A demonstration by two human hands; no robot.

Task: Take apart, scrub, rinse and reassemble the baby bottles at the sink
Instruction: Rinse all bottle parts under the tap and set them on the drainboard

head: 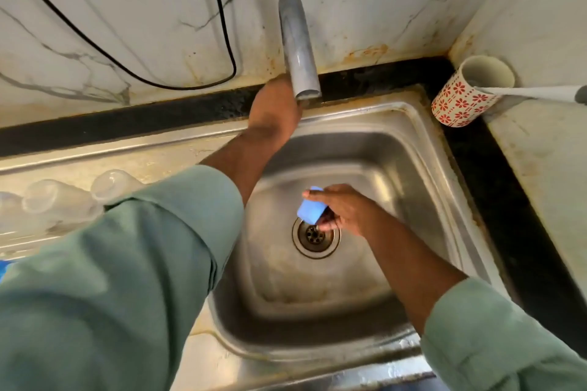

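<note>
Baby bottles point(60, 200): clear, lying on drainboard at left of frame. Right hand point(340, 209) pinches a blue cap point(311, 208) over the drain point(316, 233), centre. Left hand point(274, 105) reaches behind the spout point(298, 47); its grip cannot be told. Advice: start water gently, turn cap under the stream.

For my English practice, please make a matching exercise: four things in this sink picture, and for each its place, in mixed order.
Things:
1. blue cap
2. clear bottles
3. patterned mug
4. left hand

Places:
a. on the counter in the right corner
b. behind the tap spout
c. in the right hand, above the drain
d. lying on the drainboard, left of the basin

Pairs: 1-c, 2-d, 3-a, 4-b
</note>
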